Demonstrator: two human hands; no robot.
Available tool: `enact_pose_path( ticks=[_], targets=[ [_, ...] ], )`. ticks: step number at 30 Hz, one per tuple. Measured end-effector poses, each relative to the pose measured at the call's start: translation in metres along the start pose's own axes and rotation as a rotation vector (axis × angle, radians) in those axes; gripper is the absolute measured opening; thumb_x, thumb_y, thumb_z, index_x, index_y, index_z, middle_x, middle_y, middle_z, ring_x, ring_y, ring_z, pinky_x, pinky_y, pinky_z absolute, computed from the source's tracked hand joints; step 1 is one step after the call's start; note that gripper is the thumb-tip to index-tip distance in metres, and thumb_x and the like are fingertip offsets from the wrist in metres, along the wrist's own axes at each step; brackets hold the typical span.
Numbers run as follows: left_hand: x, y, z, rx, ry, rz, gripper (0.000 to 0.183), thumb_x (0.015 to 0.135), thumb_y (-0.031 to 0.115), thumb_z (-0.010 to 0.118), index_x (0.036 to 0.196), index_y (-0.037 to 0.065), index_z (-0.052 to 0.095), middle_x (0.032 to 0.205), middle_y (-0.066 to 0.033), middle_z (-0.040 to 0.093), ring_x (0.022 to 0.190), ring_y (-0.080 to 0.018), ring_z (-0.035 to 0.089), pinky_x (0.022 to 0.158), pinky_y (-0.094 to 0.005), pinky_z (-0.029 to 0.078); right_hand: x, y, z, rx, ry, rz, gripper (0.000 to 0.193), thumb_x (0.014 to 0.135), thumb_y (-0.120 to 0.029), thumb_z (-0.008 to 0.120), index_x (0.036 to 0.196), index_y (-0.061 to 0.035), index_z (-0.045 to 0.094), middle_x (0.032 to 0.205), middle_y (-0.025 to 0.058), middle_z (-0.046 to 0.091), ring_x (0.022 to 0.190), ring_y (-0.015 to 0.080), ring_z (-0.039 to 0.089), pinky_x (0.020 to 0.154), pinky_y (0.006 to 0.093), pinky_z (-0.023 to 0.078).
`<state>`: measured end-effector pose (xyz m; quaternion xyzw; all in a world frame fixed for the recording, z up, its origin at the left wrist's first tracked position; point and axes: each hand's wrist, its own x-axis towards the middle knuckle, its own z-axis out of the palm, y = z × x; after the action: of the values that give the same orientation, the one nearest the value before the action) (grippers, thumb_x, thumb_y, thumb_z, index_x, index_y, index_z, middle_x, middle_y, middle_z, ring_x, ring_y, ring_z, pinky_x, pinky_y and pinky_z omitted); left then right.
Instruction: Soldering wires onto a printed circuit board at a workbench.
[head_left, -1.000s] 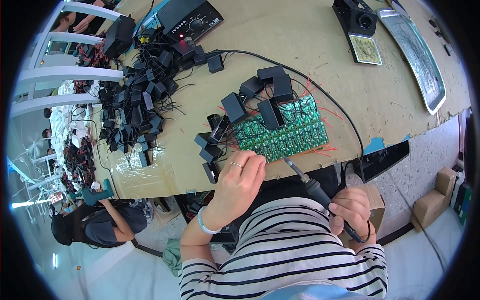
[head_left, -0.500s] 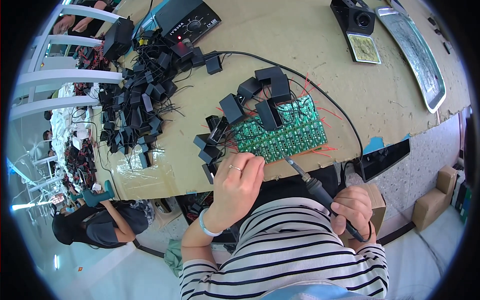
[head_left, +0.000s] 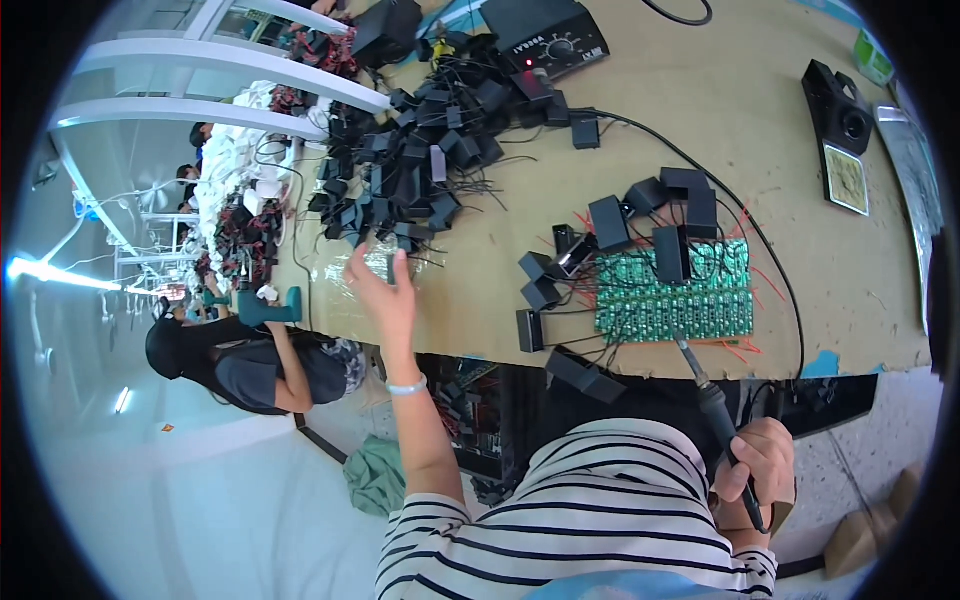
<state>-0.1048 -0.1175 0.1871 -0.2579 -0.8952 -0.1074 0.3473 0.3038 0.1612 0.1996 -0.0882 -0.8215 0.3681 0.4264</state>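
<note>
A worker's left hand [head_left: 383,288] had left the green circuit board [head_left: 672,292], where it rested half a second earlier, and swung out to the heap of small black boxes [head_left: 420,170] far to the board's left. The fingers were loosely spread and reaching; one dark box seemed to sit against them, though the picture did not settle whether it was gripped. Judging by that shift, one round of work at the board looked finished and a fresh part was being fetched.

The right hand [head_left: 755,475] stayed where it had been, below the board and off the bench edge, closed around the handle of a soldering iron [head_left: 712,400] whose tip pointed up at the board's lower edge. The board itself lay near the front edge of the brown bench [head_left: 700,110], with several black boxes [head_left: 610,222] already wired along its upper and left sides by red and black leads.

Behind the board, a black control unit with a dial [head_left: 545,38] stood at the far side of the bench, its cable [head_left: 760,250] looping round the board's right side. To the board's upper right sat a black stand [head_left: 845,130]. Loose leads trailing between heap and board cluttered the reaching hand's path. Another person in a dark cap [head_left: 245,360] worked below the bench's left end.
</note>
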Motion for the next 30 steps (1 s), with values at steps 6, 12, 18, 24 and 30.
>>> enact_pose_path(
  ticks=[6,12,18,24,30],
  targets=[
    [-0.024,0.016,0.006,-0.332,-0.391,-0.142,0.038,0.095,0.018,0.067,0.126,-0.001,0.054,0.091,-0.0131,0.063,0.086,-0.0276,0.061,0.081,-0.0380,0.048,0.002,0.001,0.005,-0.031,-0.013,-0.011,0.016,0.094,-0.016,0.051,0.090,-0.0013,0.057,0.065,0.0097,0.057,0.053,0.0257,0.057,0.055,0.0380,0.050],
    [-0.035,0.092,-0.020,-0.431,-0.388,0.016,0.018,0.092,0.004,0.064,0.110,0.003,0.065,0.097,-0.0152,0.061,0.089,-0.0308,0.059,0.083,-0.0383,0.048,0.005,-0.004,0.015,-0.043,0.032,-0.013,0.017,0.092,-0.015,0.050,0.087,-0.0005,0.057,0.065,0.0099,0.057,0.051,0.0253,0.056,0.052,0.0378,0.049],
    [-0.014,0.108,-0.038,-0.427,-0.523,0.343,0.027,0.084,0.002,0.069,0.111,0.003,0.066,0.104,-0.0137,0.060,0.100,-0.0335,0.057,0.084,-0.0412,0.047,0.001,0.001,0.005,0.015,-0.007,0.000,0.014,0.093,-0.013,0.056,0.098,-0.0011,0.060,0.072,0.0082,0.060,0.056,0.0240,0.059,0.056,0.0369,0.051],
    [-0.031,0.106,-0.031,-0.430,-0.564,0.116,0.024,0.088,-0.002,0.065,0.111,0.002,0.063,0.095,-0.0165,0.061,0.091,-0.0352,0.060,0.081,-0.0405,0.049,0.007,-0.008,0.006,-0.030,-0.010,0.040,0.013,0.092,-0.011,0.057,0.097,-0.0006,0.062,0.075,0.0086,0.063,0.058,0.0245,0.060,0.057,0.0367,0.051],
    [-0.018,0.112,-0.050,-0.892,-0.485,-0.225,0.008,0.098,-0.002,0.055,0.105,-0.002,0.058,0.099,-0.0079,0.060,0.088,-0.0164,0.059,0.085,-0.0299,0.049,0.006,0.002,0.003,0.051,-0.070,0.053,0.015,0.090,-0.011,0.067,0.100,0.0003,0.063,0.081,0.0087,0.065,0.062,0.0256,0.062,0.059,0.0374,0.051]
  ],
)
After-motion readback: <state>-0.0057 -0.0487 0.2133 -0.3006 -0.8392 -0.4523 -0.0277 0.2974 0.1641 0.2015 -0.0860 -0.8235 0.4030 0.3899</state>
